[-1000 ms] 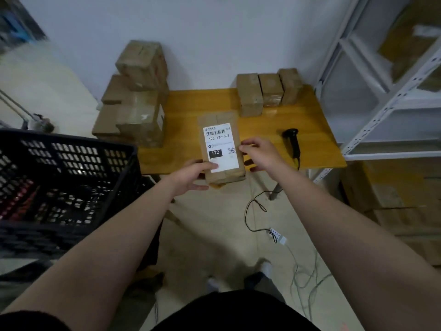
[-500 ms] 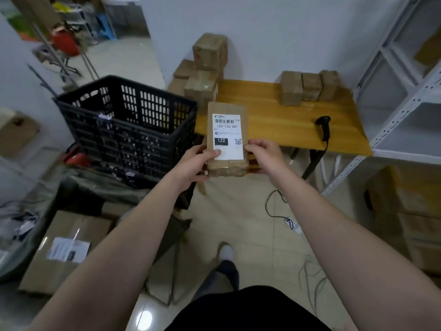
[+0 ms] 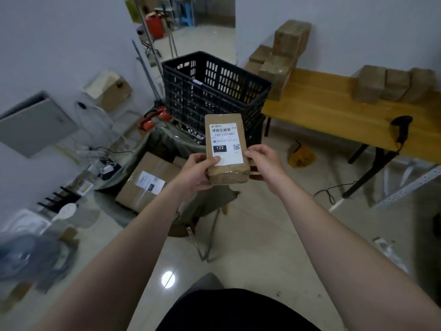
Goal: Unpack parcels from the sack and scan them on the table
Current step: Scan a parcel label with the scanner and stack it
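The brown taped parcel (image 3: 226,174) carries a white label with a barcode, a QR code and a black box marked 122. The left hand (image 3: 196,172) and right hand (image 3: 265,161) grip its near end, in the air before the black crate (image 3: 210,91). The label's finer print is unreadable, and the fingers underneath are hidden.

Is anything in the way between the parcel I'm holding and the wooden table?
Nothing visible blocks it. The brown taped cardboard parcel is held by left hand and right hand; the yellow wooden table lies to its right, the black plastic crate beside its left end.
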Available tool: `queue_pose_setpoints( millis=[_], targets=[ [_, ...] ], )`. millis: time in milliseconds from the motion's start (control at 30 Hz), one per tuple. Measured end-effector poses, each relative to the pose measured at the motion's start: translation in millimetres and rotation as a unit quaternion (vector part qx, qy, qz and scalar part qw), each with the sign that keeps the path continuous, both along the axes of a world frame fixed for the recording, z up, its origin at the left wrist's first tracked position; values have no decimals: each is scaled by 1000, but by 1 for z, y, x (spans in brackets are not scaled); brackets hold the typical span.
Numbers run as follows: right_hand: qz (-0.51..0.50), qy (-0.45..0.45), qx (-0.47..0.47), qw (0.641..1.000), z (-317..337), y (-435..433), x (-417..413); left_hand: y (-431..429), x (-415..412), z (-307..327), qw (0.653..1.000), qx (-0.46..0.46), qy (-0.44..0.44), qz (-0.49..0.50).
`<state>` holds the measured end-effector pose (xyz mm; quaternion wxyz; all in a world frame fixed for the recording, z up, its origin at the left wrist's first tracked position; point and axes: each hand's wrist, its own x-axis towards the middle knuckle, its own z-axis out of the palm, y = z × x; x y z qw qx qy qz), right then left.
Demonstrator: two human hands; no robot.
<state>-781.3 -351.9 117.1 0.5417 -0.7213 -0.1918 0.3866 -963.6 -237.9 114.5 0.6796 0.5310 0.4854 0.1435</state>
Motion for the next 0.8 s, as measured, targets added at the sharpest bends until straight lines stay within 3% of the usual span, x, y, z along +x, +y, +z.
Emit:
queue_pose_setpoints(
  millis=[300, 567, 800],
  targets=[
    [116, 131, -57, 983, -37, 117, -109, 93, -113, -23, 990, -94, 81, 73],
    [28, 207, -91, 974, -90, 274, -159, 257, -153, -70, 989, -121, 86, 0],
    [-53, 222, -124, 966, -127, 389, -173, 375, -150, -105, 988, -80, 113, -64]
  ],
)
